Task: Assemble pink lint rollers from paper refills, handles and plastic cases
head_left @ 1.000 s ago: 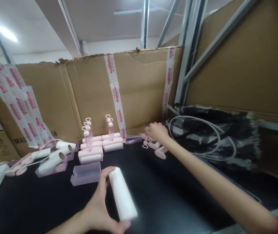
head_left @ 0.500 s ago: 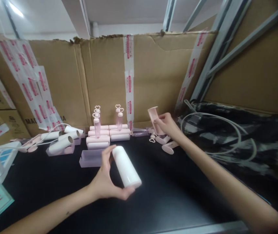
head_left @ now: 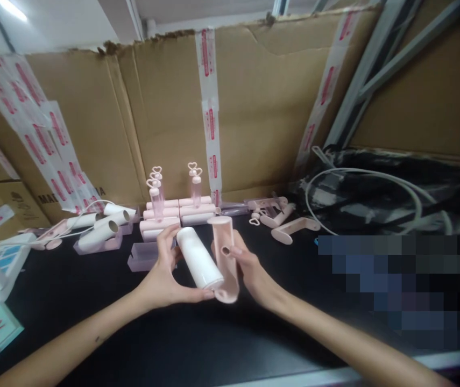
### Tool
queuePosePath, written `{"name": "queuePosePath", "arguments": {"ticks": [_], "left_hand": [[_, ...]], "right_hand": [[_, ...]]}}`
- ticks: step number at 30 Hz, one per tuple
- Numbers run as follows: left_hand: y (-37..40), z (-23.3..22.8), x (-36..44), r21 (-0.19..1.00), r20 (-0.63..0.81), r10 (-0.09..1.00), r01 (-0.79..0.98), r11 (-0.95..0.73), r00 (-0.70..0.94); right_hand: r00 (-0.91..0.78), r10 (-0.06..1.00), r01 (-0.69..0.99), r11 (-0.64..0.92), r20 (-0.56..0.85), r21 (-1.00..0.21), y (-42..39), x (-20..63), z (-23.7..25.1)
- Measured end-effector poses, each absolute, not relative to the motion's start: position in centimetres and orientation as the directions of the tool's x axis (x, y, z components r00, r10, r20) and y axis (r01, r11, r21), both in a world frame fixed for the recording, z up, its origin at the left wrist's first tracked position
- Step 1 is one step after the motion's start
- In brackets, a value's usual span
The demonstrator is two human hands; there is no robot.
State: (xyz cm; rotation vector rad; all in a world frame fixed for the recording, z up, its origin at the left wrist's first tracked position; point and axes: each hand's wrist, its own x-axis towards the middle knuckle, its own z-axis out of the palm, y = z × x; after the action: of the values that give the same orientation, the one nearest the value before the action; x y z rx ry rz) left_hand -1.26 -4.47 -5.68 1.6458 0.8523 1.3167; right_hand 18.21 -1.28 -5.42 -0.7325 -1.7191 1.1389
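My left hand (head_left: 169,277) grips a white roll (head_left: 201,260) by its two ends, thumb at the lower end and fingers at the upper one. The roll tilts down to the right over the black table. Close beside it, my right hand (head_left: 249,269) pinches a pale pink plastic holder (head_left: 225,244) with a flat back and rounded end plates. The holder's lower end meets or overlaps the roll's lower end; whether they touch I cannot tell. A translucent lilac tray (head_left: 141,258) lies just behind my left hand.
Stacked pink and white rolls (head_left: 161,223) stand at the back with small clear tubes on top. More pink holders (head_left: 290,228) lie right of them. White rolls (head_left: 100,236) and a cable sit left; coiled tubing (head_left: 415,199) is at right. A cardboard wall (head_left: 165,118) closes the back.
My right hand has brought the pink holder from the back right down and left, up to the white roll. My left hand keeps its hold on the roll. The camera view has tipped down slightly.
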Motion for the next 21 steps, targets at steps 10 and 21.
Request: {"name": "queuePosePath", "arguments": {"ticks": [10,21], "left_hand": [[-5.1,-6.1,-0.9,0.914,0.373,0.903,0.086,-0.398,0.211],[-4.9,-5.9,-0.9,0.890,0.411,0.869,0.085,-0.447,0.274]], "right_hand": [[-0.451,0.839,0.166,0.412,0.303,-0.896,-2.5,18.1,-4.5],[-0.410,0.865,0.242,0.409,0.290,-0.880,-2.5,18.3,-4.7]]}}
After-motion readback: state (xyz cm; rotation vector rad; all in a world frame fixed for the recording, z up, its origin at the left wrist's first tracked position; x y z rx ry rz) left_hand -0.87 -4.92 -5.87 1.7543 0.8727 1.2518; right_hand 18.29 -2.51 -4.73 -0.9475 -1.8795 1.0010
